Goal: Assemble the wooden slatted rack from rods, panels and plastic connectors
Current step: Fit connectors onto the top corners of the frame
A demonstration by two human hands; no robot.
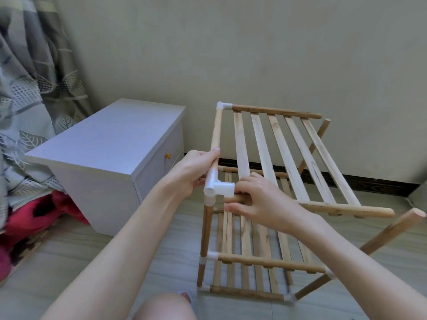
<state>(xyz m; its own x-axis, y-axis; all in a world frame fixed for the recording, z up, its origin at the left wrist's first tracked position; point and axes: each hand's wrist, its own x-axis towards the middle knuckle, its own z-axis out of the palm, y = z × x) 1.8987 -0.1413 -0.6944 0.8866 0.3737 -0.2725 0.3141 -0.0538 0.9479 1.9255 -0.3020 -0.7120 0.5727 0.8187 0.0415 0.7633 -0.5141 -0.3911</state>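
A wooden slatted rack stands on the floor with lower slatted tiers fitted between posts. On top lies a slatted panel, its left side rod ending in a far white connector and a near white corner connector. My left hand grips the side rod just above the near connector. My right hand pinches the panel's front rod right beside that connector. On the right, two posts lean outward with bare tops, and the panel's right rod ends are free.
A white cabinet with a small knob stands left of the rack, against the wall. A patterned curtain hangs at the far left above red fabric. My knee shows at the bottom edge. Grey floor surrounds the rack.
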